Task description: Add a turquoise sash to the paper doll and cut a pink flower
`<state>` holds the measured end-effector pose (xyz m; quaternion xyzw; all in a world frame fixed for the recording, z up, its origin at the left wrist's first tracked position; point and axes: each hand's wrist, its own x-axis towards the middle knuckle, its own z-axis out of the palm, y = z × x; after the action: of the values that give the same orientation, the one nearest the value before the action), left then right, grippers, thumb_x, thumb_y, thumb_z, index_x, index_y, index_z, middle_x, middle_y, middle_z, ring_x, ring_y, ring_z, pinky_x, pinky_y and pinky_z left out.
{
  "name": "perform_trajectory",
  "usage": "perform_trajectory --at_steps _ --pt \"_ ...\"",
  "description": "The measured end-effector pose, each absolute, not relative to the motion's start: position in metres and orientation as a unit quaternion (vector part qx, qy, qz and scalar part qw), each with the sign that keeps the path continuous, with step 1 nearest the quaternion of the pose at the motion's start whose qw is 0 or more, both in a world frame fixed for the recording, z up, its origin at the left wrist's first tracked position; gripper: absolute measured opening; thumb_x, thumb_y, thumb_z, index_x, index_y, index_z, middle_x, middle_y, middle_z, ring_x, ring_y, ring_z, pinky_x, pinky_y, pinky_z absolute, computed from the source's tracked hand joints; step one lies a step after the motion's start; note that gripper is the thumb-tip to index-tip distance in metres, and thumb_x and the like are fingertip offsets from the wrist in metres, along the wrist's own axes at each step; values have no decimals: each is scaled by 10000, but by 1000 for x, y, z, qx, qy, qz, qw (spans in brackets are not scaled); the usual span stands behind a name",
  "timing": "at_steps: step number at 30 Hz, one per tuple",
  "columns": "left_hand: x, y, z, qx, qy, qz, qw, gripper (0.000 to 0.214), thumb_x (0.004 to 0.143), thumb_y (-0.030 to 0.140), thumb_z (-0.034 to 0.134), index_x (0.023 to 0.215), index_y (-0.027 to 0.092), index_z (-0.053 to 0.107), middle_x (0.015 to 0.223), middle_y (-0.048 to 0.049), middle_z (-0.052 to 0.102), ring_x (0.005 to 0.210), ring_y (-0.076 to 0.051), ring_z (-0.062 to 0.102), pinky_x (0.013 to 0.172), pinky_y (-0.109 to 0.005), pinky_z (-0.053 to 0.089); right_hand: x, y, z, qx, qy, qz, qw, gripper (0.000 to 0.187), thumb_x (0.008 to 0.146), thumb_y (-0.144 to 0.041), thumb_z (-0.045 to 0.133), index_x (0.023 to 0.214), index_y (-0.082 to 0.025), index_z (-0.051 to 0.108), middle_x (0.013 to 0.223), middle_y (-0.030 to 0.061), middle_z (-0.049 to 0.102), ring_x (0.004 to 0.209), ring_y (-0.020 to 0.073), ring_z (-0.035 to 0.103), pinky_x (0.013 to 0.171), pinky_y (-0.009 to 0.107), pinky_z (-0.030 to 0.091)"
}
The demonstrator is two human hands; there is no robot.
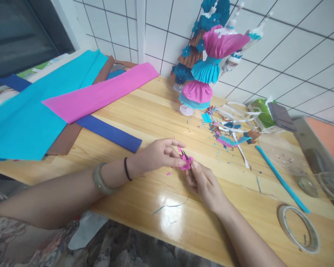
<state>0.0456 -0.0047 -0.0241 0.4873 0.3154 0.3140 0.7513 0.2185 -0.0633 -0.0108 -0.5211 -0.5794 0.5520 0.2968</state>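
A small bright pink crepe-paper flower (187, 162) is between my hands, just above the wooden table. My left hand (163, 157) reaches in from the left, its thumb and fingers closed at the flower's edge. On the other side, my right hand (206, 183) grips a slim, dark, pointed tool (184, 153). Its tips stick up at the flower, and my fingers cover most of the handle, so its exact kind is unclear. Pink paper scraps (168, 174) lie on the table close by.
Turquoise (25, 118) and pink (105, 92) crepe-paper sheets and a navy strip (111, 133) lie left. Paper-dressed figures (199, 89) stand against the tiled wall. Scraps and white ribbons (239, 115), a turquoise paper roll (282, 178) and a tape roll (281, 215) are right.
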Motion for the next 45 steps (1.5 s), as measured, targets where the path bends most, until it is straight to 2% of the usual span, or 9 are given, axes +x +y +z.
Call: perform_trajectory --at_steps 15,20,26,32,39,45 --pt "45 -5 -21 491 327 315 743 490 671 203 718 1106 126 507 714 12 642 668 -87 593 665 -223 449 217 -62 -10 -521 -582 544 305 422 913 -532 281 688 -196 403 510 -74 272 441 81 236 413 222 214" --pt "47 -6 -19 490 337 333 732 470 676 171 703 1097 125 499 757 -4 644 724 -100 611 723 -245 454 217 -60 -14 -519 -570 559 305 401 916 -520 288 711 -196 404 509 -77 273 435 77 227 407 217 210" --pt "46 -5 -16 492 336 348 724 457 690 150 682 1105 126 492 728 18 627 685 -75 591 693 -214 441 218 -61 -13 -513 -571 567 298 394 917 -521 285 744 -192 417 525 -73 275 441 79 221 405 221 200" --pt "42 -3 -17 519 325 327 720 502 690 198 691 1139 139 474 771 -16 648 724 -115 614 707 -254 457 220 -61 -10 -511 -581 567 283 411 911 -535 281 724 -192 410 520 -70 274 442 84 225 414 235 198" --pt "41 0 -18 537 321 308 717 536 682 207 697 1161 138 466 712 16 612 630 -83 569 627 -222 433 223 -62 -10 -502 -586 578 265 402 921 -511 285 735 -186 430 546 -62 282 463 84 231 424 234 188" --pt "38 2 -14 518 307 288 745 528 673 158 693 1153 115 478 685 27 602 636 -78 563 667 -231 434 223 -62 -9 -503 -597 572 252 427 912 -538 276 732 -184 435 543 -59 298 468 87 255 435 233 208"
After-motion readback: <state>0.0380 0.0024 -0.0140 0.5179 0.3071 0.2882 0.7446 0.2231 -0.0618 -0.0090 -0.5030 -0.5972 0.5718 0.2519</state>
